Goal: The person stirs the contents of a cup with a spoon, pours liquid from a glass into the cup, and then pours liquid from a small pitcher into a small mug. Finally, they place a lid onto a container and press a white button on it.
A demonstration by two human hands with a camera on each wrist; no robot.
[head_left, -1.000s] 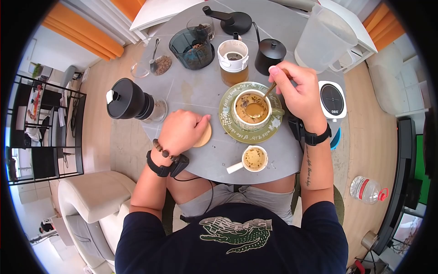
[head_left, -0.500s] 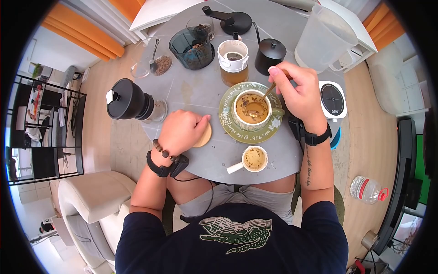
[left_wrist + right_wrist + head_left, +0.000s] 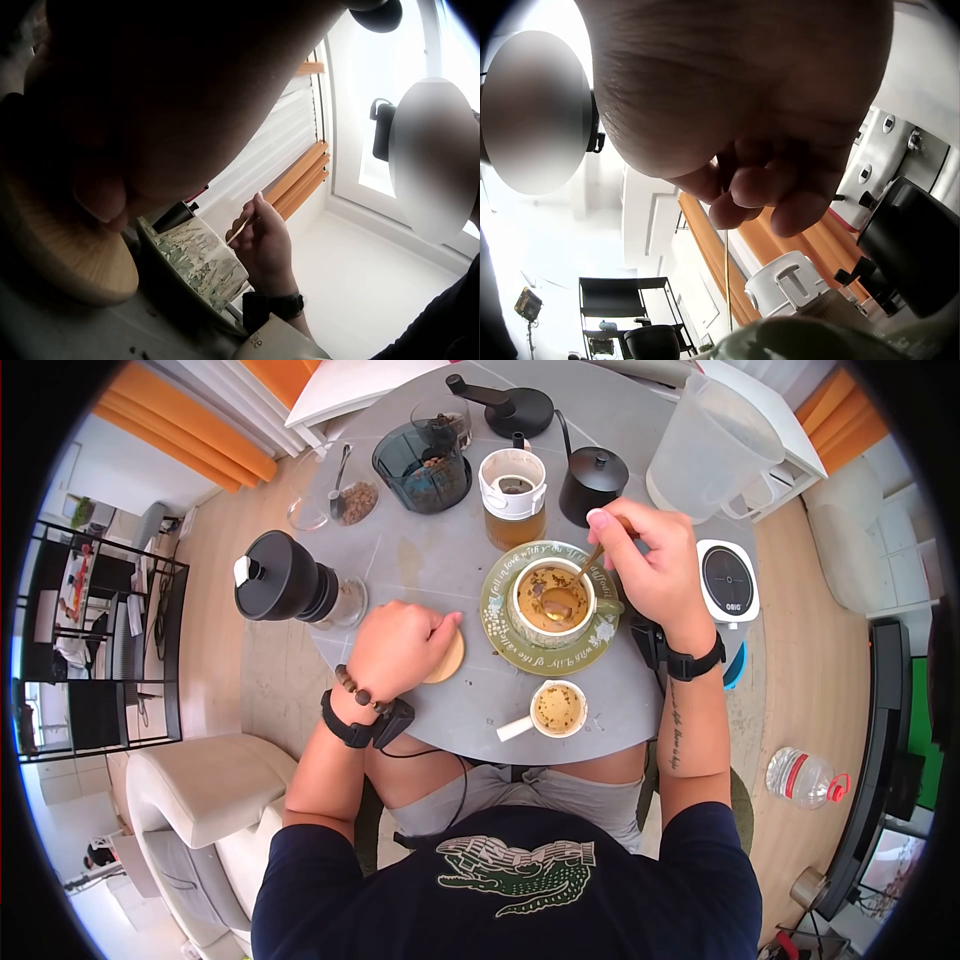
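Note:
My right hand [image 3: 652, 555] pinches the thin handle of a gold spoon [image 3: 592, 559]. The spoon's bowl sits in amber liquid with dark flecks, inside a patterned cup [image 3: 548, 637]. Under the cup is a green saucer [image 3: 500, 632] with white lettering. In the right wrist view the spoon handle [image 3: 727, 277] runs down from curled fingers [image 3: 799, 214]. To the left of the saucer, my left hand [image 3: 400, 645] rests on a round wooden disc [image 3: 449, 663]; the left wrist view shows its fingertips touching the disc [image 3: 112, 277]. Most of that hand's palm is hidden.
A small white handled cup [image 3: 558, 708] with flecked froth stands at the table's near edge. Behind the saucer are a white dripper [image 3: 512, 500] on a glass server and a black kettle [image 3: 594, 480]. A grinder [image 3: 280, 580] stands left, a scale [image 3: 729, 580] right.
The spoon's bowl has shifted slightly toward me in the liquid and shows more clearly. The flecks on the surface have moved. My left hand stays in place on the wooden disc.

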